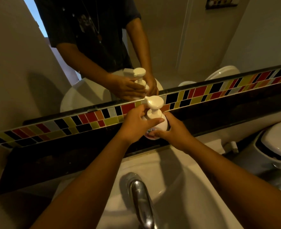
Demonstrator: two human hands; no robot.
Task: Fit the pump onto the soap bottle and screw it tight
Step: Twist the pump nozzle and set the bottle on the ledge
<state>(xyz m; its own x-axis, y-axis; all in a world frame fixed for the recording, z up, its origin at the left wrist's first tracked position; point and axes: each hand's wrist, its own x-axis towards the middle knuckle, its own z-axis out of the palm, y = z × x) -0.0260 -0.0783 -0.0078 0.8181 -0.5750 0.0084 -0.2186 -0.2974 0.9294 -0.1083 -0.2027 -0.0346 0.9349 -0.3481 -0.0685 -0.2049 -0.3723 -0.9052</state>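
Fingers of the left hand (136,124) curl around the pump (153,107) collar, thumb across it. The right hand (174,131) cups the soap bottle (159,128), standing on the dark ledge (70,156) between tile strip (87,119) and sink (177,179); open ledge lies leftward.

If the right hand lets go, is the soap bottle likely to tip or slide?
Probably tippy: the soap bottle carries a tall pump, and the left hand grips it high. Its smooth surface looks likely to slide on the dark ledge. The right hand steadies it low.
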